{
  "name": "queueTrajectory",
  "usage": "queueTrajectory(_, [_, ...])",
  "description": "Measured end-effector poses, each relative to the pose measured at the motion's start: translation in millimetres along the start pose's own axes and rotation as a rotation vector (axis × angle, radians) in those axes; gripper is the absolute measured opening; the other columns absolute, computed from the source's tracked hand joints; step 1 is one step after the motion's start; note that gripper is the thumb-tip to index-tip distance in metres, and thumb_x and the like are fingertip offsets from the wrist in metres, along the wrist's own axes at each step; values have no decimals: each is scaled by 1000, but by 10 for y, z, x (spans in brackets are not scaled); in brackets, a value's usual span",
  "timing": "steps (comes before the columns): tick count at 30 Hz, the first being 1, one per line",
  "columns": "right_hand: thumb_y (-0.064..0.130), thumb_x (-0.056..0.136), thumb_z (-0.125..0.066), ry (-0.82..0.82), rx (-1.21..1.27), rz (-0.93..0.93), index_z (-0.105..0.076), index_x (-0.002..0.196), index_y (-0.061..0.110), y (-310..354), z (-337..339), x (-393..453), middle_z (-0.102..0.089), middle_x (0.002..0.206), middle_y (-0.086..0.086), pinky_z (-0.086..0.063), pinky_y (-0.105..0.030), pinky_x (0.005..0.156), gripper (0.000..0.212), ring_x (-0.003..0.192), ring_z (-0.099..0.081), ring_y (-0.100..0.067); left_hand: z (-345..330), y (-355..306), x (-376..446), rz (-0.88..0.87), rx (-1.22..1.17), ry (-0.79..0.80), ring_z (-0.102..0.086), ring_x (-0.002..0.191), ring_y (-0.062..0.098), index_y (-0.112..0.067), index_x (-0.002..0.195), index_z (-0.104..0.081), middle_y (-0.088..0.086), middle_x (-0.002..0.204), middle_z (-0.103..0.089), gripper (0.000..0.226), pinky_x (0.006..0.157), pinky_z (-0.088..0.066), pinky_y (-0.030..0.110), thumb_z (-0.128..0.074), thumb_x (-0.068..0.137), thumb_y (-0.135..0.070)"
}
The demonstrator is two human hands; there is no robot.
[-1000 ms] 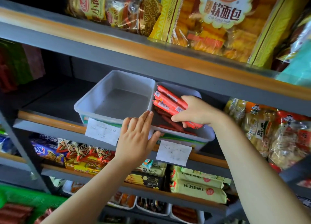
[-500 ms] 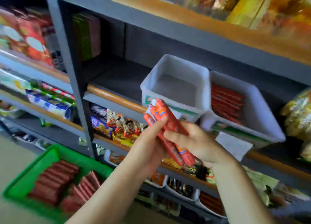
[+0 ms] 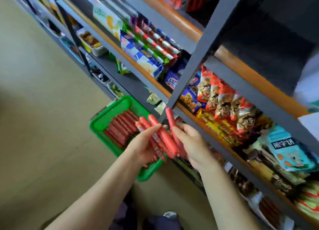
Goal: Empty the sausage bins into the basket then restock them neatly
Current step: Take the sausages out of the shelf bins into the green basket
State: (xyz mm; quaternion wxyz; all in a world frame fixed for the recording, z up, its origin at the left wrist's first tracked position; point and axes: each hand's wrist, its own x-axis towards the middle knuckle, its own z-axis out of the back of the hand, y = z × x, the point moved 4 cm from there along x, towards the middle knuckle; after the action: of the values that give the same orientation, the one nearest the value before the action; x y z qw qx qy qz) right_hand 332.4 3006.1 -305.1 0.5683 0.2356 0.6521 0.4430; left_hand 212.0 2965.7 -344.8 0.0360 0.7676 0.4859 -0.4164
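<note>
- Sausages: a small bundle of red sticks in printed wrappers, carried in both hands above the near corner of the basket, ends fanned apart instead of level.
- Left hand: fingers curled round the lower sticks of the bundle, thumb on top, forearm reaching in from the bottom edge.
- Right hand: pinching the outermost stick, which juts up and away from the others toward the grey shelf upright.
- Basket: green plastic, on the floor just beside the foot of the shelving, already lined with rows of sausages lying side by side.
- Bins: not in this view, apart from a blurred pale shape at the far right edge, which I cannot identify for certain.
- Step in hand, as I judge it: transferring this handful into the basket.
- Method advised: square the fanned ends first, lower the bundle close to the laid rows, orient it parallel to them, and place it on the uncovered green strip, not dropping it from height.
- Risk noted: the splayed stick may slip loose or knock the upright; the shelf of snack packets stands very near.
</note>
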Motion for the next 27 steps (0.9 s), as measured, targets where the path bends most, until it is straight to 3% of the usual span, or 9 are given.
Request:
queueTrajectory(4, [24,102,-50,-40,-30,-59,-57,103,14,-391,-330,527,-62,70,-10,-48,-32,55,12,59,-58,-24,757,-179,284,45,-99,-113,-74,77,25,-6,102,-67,12,90,-74,20,67,-61,38,-53,98,-19])
queueTrajectory(6, [21,103,-47,-38,-81,-136,-55,98,19,-748,-425,784,-53,65,-8,-36,-22,41,10,46,-45,-16,1158,-171,476,48,-65,-189,-74,79,18,-9,104,-68,6,90,-75,18,79,-60,35,-52,98,-17])
queueTrajectory(8, [13,102,-45,-22,-136,-252,-55,97,21,-1168,-501,1002,-50,66,-6,-28,-20,40,13,44,-40,-10,1525,-78,665,85,-25,-249,-74,77,15,-11,102,-68,2,87,-77,18,82,-57,34,-51,99,-16])
queueTrajectory(12, [-6,93,-43,46,-209,-433,-58,111,13,-1854,-642,1309,-52,70,-6,-29,-17,43,31,51,-42,-9,2078,190,1015,158,-17,-340,-72,61,16,-8,92,-64,6,71,-74,20,54,-59,28,-46,101,-10])
queueTrajectory(18, [3,99,-47,-97,-146,-472,-60,87,9,-2528,-671,1667,-55,72,-7,-35,-14,39,18,43,-50,-3,2570,540,1403,207,-38,-384,-72,66,16,-8,98,-64,5,77,-75,16,60,-60,29,-49,100,-14])
queueTrajectory(20, [8,99,-50,-197,-186,-434,-61,99,11,-2658,-575,1802,-62,78,-7,-44,-18,46,12,56,-56,-9,2642,593,1484,194,-52,-380,-73,69,16,-8,99,-65,5,80,-75,16,67,-59,30,-51,100,-14])
queueTrajectory(22, [11,97,-53,-272,-475,-311,-61,107,18,-2731,-413,1922,-68,100,-11,-52,-34,72,14,82,-62,-21,2677,617,1546,176,-66,-367,-73,76,17,-6,100,-67,6,85,-75,16,76,-59,32,-52,99,-13])
queueTrajectory(25, [9,89,-57,-222,-1211,-112,-58,127,18,-2761,-313,1974,-55,126,-10,-39,-43,95,39,117,-48,-32,2669,631,1631,156,-48,-352,-72,81,18,-6,97,-69,7,88,-75,16,73,-61,32,-54,98,-10])
queueTrajectory(27, [9,87,-57,-196,-1219,-55,-59,127,16,-2740,-350,1983,-52,127,-11,-37,-41,98,41,119,-46,-31,2639,641,1681,140,-31,-353,-71,84,20,-7,94,-70,7,90,-75,16,72,-61,31,-55,97,-10])
